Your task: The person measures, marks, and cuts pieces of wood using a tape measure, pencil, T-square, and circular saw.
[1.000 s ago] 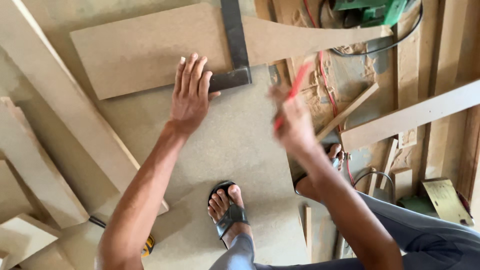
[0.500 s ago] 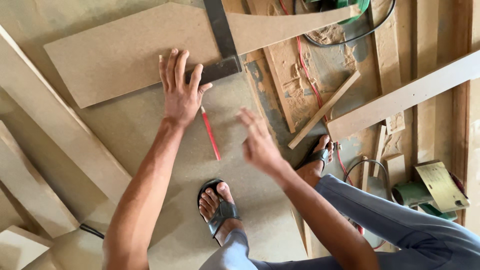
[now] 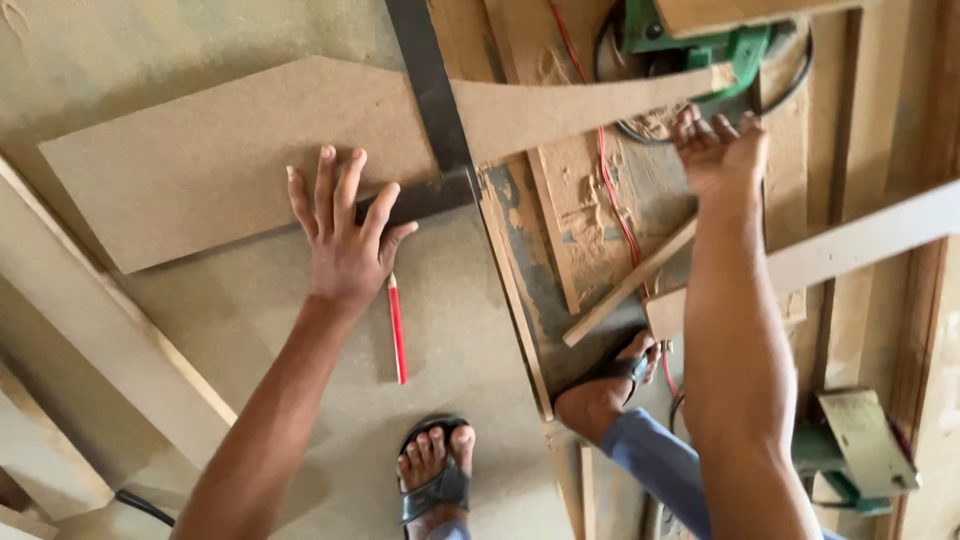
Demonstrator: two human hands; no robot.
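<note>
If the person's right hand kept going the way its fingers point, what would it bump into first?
The right hand points up the picture; its fingers already reach the narrow tip of the curved board. Just beyond is the green power tool, though depth is unclear.

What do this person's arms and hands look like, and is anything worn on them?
Both arms are bare as far as the view shows, with no sleeves. The left hand and the right hand wear no gloves, and no rings, watch or bands are visible. Lower down, blue trousers and dark sandals show.
</note>
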